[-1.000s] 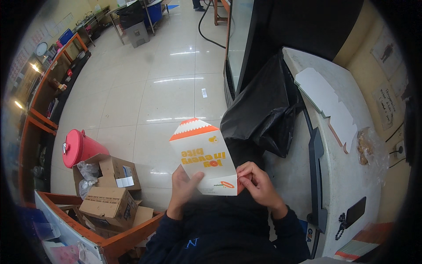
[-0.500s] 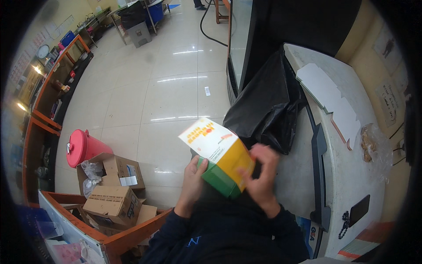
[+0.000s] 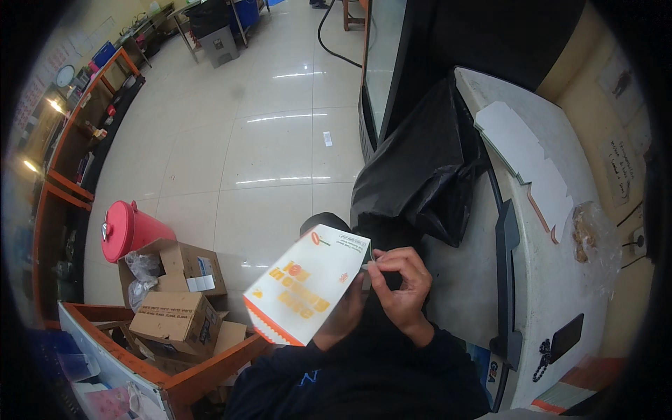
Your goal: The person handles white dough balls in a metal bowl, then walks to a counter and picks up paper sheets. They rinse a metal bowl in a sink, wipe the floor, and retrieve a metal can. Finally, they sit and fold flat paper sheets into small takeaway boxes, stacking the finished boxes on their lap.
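A white cardboard food box [image 3: 301,283] with yellow and orange print is held in front of my body, tilted with its printed panel facing up. My left hand [image 3: 343,316] is closed on it from the underside and right edge; part of the fingers is hidden behind the box. At the box's right end, my right hand [image 3: 404,290] pinches a small flap between thumb and fingertips.
Flattened white box sheets [image 3: 518,143] lie stacked on the white counter [image 3: 483,294] to the right, with a plastic bag of brown food [image 3: 591,238] and a phone [image 3: 567,337]. A black plastic bag [image 3: 427,168] hangs beside the counter. Cardboard boxes [image 3: 175,322] and a pink bucket [image 3: 136,231] stand at left.
The box has turned so its white printed panel faces up, and it sits lower and further left. The right hand has moved from its yellow side to a flap at its end.
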Demonstrator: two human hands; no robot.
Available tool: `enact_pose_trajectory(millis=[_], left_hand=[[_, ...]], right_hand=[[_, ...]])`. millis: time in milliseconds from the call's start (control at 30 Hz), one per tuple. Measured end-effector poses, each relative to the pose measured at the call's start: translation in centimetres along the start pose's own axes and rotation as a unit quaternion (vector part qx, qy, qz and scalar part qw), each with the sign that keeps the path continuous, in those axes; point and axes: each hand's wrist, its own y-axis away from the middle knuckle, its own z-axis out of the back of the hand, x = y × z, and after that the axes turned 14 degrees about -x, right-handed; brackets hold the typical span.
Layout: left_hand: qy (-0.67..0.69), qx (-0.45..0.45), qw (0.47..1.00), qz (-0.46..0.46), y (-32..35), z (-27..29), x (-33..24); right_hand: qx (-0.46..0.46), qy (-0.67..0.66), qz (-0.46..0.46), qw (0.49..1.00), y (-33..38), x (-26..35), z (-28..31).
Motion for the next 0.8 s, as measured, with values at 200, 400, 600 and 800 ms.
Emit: enact_pose_trajectory(millis=[200,400,600,800], left_hand=[[0.225,0.037,0.913,0.337,-0.6,1.8,-1.9],[0.245,-0.012,0.908,0.338,-1.7,1.8,-2.5],[0.208,0.027,0.928,0.308,-2.1,2.4,-0.7],[0.420,0.282,0.749,0.429,-2.2,4.5,0.5]], right_hand=[[-0.013,0.024,0.052,0.998,0.3,0.0,-0.1],[0.043,0.161,0.150,0.974,1.9,1.3,-0.9],[0.160,0.268,0.115,0.943,2.9,2.6,0.3],[0.336,0.164,0.311,0.873,0.8,2.8,3.0]])
